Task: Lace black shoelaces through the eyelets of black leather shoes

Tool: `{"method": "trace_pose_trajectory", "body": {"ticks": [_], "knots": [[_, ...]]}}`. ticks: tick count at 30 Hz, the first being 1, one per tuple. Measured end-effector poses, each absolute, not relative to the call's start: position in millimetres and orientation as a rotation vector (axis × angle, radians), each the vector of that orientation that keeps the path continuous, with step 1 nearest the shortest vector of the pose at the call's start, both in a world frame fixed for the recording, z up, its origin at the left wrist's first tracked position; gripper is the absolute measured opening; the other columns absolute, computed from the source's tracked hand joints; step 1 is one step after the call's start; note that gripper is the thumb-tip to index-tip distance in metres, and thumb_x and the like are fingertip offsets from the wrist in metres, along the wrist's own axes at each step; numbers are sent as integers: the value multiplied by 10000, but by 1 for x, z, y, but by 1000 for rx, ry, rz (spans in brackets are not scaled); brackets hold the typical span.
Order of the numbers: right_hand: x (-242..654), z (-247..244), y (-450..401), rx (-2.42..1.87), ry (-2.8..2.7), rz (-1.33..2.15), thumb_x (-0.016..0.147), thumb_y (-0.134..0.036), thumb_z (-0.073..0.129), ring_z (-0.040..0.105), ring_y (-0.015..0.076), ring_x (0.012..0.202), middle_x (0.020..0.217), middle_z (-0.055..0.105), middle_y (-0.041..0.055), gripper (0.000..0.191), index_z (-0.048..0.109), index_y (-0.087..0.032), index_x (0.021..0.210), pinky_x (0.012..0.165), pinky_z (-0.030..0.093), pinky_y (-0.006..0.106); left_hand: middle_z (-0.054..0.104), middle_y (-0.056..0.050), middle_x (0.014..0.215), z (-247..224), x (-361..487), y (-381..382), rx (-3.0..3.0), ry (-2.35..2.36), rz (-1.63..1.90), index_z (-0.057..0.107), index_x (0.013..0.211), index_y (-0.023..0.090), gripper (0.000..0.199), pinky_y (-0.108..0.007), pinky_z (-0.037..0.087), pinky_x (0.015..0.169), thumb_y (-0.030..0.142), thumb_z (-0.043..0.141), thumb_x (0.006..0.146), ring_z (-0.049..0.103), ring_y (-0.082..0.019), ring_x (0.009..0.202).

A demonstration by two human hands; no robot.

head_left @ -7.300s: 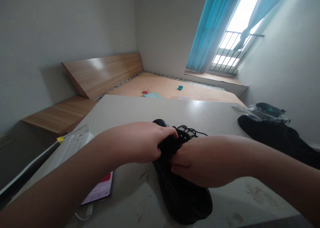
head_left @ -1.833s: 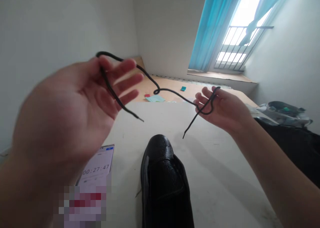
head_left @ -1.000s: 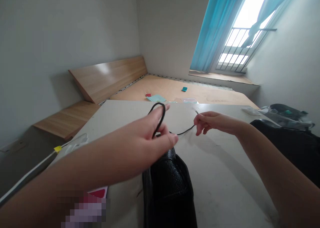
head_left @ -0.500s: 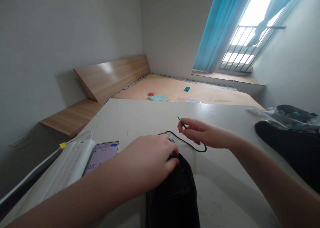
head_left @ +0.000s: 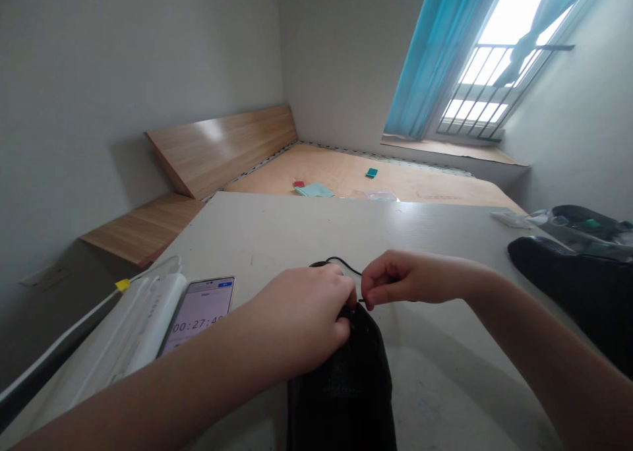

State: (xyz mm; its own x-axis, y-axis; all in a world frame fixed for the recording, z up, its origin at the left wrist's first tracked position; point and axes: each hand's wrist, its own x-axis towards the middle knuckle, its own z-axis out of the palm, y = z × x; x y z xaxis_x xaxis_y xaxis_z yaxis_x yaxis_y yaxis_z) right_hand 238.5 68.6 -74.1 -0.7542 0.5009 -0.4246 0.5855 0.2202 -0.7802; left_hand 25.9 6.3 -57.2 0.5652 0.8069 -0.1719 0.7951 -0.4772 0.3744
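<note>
Down and in against the black shoe (head_left: 346, 398) the right hand (head_left: 403, 278) has come since half a second ago, when it held the lace (head_left: 345, 264) up and clear; the left hand (head_left: 314, 312) stays where it was.

I count, in the head view, two hands, two black shoes, one lace and one phone (head_left: 205, 306). Right thumb and fingers are pinched closed on the lace, a short tip poking out toward the shoe's edge. Left fingers curl down over the shoe's front, thumb and forefinger closed on the lacing flap.

Much of the front is hidden under the left hand, and the heel end is cut off by the bottom edge. Whether the tip has entered a hole is hard to make out. The phone's lower part lies behind the left forearm, its timer's last digit unclear. A second shoe (head_left: 558, 273), at far right, is cut off too.

The worked shoe sits upright at the near middle of the pale worktop (head_left: 277, 230), toe pointing away, dark and faintly shiny. Its thin black lace loops out past the toe.
</note>
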Motion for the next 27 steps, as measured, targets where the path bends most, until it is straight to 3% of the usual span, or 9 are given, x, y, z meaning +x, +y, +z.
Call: {"method": "trace_pose_trajectory", "body": {"ticks": [8, 18, 23, 27], "knots": [[240, -75, 69, 1013, 2303, -1561, 863, -379, 625, 330, 80, 575, 619, 419, -62, 249, 588, -147, 784, 509, 271, 225, 685, -22, 973, -57, 27, 7, 2398, 1285, 38, 683, 937, 253, 196, -332, 456, 691, 217, 548, 800, 665, -228, 853], [231, -84, 65, 913, 2221, -1799, 850, -287, 622, 338, 59, 549, 611, 424, -79, 186, 534, -154, 754, 493, 273, 192, 701, -7, 825, -53, 30, 8, 2434, 1272, 79, 665, 774, 238, 114, -310, 420, 613, 219, 557, 801, 657, -202, 756], [229, -100, 69, 822, 2128, -1965, 851, -305, 624, 461, 60, 464, 490, 503, -88, 203, 526, -170, 734, 500, 366, 184, 691, -22, 787, -53, 35, 5, 2486, 1306, 84, 633, 707, 215, 126, -318, 394, 591, 232, 560, 808, 640, -219, 725], [230, -111, 76, 756, 2122, -2059, 816, -455, 685, 592, 101, 574, 593, 635, -20, 321, 588, -150, 788, 588, 463, 227, 689, -30, 757, -52, 37, 2, 2508, 1317, 74, 617, 677, 208, 166, -317, 367, 571, 220, 535, 820, 633, -222, 694]]}}
